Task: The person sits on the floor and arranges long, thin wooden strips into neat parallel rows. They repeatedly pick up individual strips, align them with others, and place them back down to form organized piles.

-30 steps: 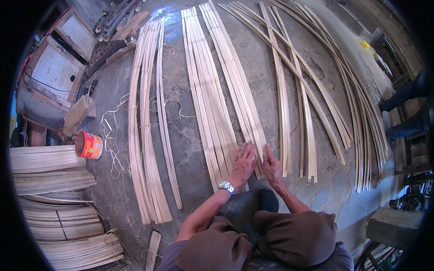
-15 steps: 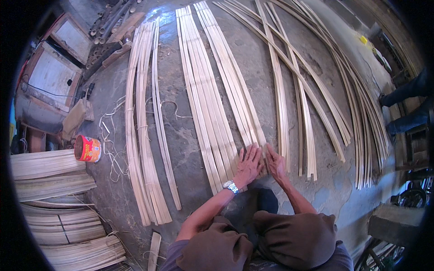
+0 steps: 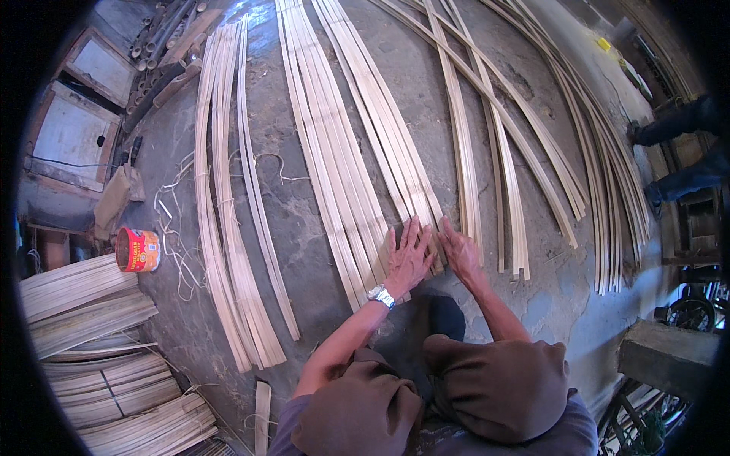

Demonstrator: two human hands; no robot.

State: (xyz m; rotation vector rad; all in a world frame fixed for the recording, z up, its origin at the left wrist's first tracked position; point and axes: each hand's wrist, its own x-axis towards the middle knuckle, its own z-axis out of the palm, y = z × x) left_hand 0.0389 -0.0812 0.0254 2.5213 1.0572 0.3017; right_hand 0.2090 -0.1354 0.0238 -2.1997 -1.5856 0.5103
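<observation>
We are still pressing both the left hand (image 3: 407, 258) and right hand (image 3: 458, 251) flat, fingers spread, onto the bamboo strips (image 3: 357, 152), having slid them seemingly slightly closer together, evening the ends.

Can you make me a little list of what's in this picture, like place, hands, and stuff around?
Place: concrete floor
Left hand: flat on the middle strips, wearing a watch
Right hand: flat on the same strips' near ends
Left of them: another strip bundle, loose string, red can
Right: crossed, curved strips
Far left: stacked strips
</observation>
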